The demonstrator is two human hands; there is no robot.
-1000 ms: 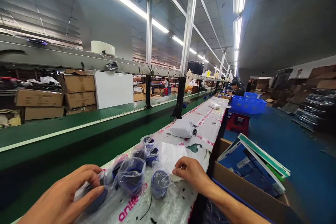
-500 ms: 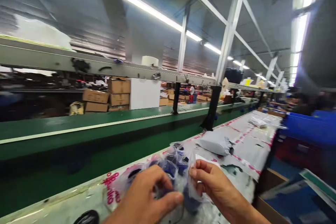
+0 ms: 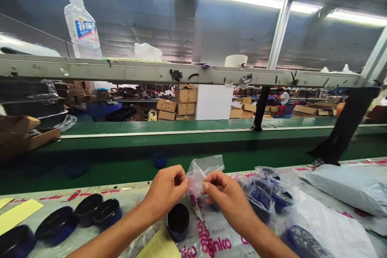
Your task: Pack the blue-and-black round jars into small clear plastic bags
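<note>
A small clear plastic bag (image 3: 207, 164) is held up over the bench in front of me. My left hand (image 3: 167, 189) pinches its left edge, and my right hand (image 3: 225, 195) grips its lower right part between thumb and fingers. Just below my left hand stands a round black-topped piece (image 3: 178, 219), like a shallow cap. Several similar black and dark blue round pieces (image 3: 57, 223) lie left of my left forearm. Right of my right hand is a pile of blue round pieces in clear bags (image 3: 263, 195).
The bench (image 3: 223, 236) is covered with pink-printed plastic. Yellow paper (image 3: 160, 246) lies near its front edge, and a white padded package (image 3: 350, 185) at the right. Behind runs a green conveyor (image 3: 127, 161) with a blue piece (image 3: 159, 159). A shelf rail (image 3: 130, 70) carries a bottle (image 3: 83, 28).
My view has swung left from the bagged pile. My right hand has brought a clear bag left, and my left hand, earlier half-curled over the pile, now pinches that bag too.
</note>
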